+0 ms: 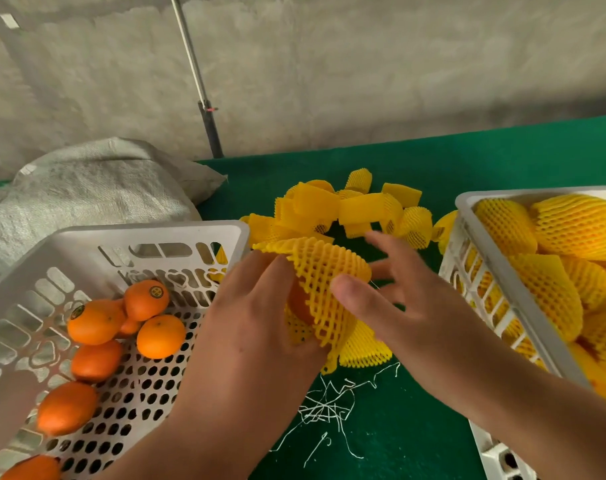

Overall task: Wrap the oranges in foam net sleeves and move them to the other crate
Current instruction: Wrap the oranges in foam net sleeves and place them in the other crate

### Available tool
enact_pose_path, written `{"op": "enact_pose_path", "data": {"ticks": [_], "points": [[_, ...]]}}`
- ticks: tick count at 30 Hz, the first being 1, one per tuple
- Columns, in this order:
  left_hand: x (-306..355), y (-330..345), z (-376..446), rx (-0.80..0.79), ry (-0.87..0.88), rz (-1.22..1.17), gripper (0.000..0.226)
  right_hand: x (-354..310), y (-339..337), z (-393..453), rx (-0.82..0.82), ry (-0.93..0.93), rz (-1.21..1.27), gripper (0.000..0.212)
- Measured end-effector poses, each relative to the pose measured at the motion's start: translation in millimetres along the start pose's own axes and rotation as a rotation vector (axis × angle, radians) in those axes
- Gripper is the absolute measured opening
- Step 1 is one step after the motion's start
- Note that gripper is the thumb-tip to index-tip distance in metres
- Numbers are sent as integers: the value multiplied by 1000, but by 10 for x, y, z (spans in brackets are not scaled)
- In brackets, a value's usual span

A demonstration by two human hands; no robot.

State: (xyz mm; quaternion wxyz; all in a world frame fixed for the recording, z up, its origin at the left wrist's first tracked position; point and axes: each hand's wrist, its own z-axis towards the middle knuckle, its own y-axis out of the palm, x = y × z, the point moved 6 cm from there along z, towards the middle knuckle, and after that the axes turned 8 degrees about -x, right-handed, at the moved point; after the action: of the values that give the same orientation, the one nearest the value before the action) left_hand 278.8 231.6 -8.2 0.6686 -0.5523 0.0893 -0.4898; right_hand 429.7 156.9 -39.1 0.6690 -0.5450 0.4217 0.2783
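1. Oranges (97,325) lay loose in the left white crate (149,233), on its perforated floor; a cluster sat near the middle and others trailed toward the near-left corner; two of them showed small round stickers.
2. One orange (299,301) sat between the two hands, over the green table covering (415,438); only a sliver of its skin showed, because a yellow foam net sleeve (324,285) was stretched over most of it.
3. The left hand (256,327) was curled round the part-wrapped orange from the left side, with its fingers against the net; the right hand (402,299) was just beside it, fingers spread and fairly straight, thumb touching the net's right edge; it looked motion-blurred, so I could not tell how firmly it pressed.
4. A heap of spare sleeves (350,209) lay on the table beyond the hands, between the two crates; one more flattened sleeve (363,351) lay under the held fruit.
5. The right white crate (502,271) stood at the right edge, filled with wrapped oranges (578,226) in yellow net.
6. White foam threads (329,407) were scattered on the covering near the wrists.
7. A grey woven sack (93,192) slumped behind the left crate; a metal pole (197,77) leaned against the pale wall (363,64).
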Motion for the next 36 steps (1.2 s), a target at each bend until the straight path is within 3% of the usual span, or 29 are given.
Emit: {"op": "enact_pose_path", "data": {"ticks": [3,7,13,15,18,22,25,29,32,36], "points": [[29,42,-19,-42,52,39,34,43,86,28,-134,29,275,62],[83,93,-12,-112,109,4,32,76,83,75,-162,70,430,48],[64,-34,-98,81,101,-84,28,223,-110,114,34,81,341,32],[49,-53,-87,99,84,-155,33,201,-154,103,54,42,256,31],[59,63,-48,-53,116,-190,54,133,-100,87,-22,-15,213,37],[10,147,0,-76,175,-205,61,164,2,109,-206,31,363,53],[-81,171,32,-84,216,-238,59,165,23,130,-251,63,439,52],[-282,304,58,-85,189,-307,82,153,-96,141,-113,41,411,48],[-413,403,94,-89,132,-162,97,138,-352,120,22,56,402,52],[-619,679,33,-259,126,130,63,147,-1066,-152,271,52,291,49]]}}
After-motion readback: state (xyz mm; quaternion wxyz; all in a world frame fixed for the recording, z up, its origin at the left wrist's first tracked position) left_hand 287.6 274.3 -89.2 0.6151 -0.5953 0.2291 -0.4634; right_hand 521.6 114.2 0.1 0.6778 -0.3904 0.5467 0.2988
